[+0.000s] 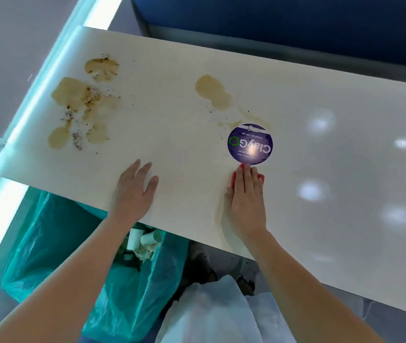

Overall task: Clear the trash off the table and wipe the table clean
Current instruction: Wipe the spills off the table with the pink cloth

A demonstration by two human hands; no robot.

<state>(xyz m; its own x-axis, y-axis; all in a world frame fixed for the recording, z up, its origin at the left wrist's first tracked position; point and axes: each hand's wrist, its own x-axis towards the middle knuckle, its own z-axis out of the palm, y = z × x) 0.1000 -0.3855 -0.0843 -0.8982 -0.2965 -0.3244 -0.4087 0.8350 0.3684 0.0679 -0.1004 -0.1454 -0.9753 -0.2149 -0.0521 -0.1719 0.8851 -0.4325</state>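
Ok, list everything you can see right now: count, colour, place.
table: 1, cream, across the middle
spills: several, brown, cluster at the table's left end, one beyond the sticker
crumbs: many, dark, among the left spills
sticker: 1, purple, round, on the table just beyond the right hand
cloth: 1, red, under the right hand
bin bag: 1, teal, below the table's near edge
cups: at least 2, white, inside the bin bag
white bag: 1, bottom centre
seat: 1, blue, beyond the table
left hand: flat on the table
right hand: flat on the cloth
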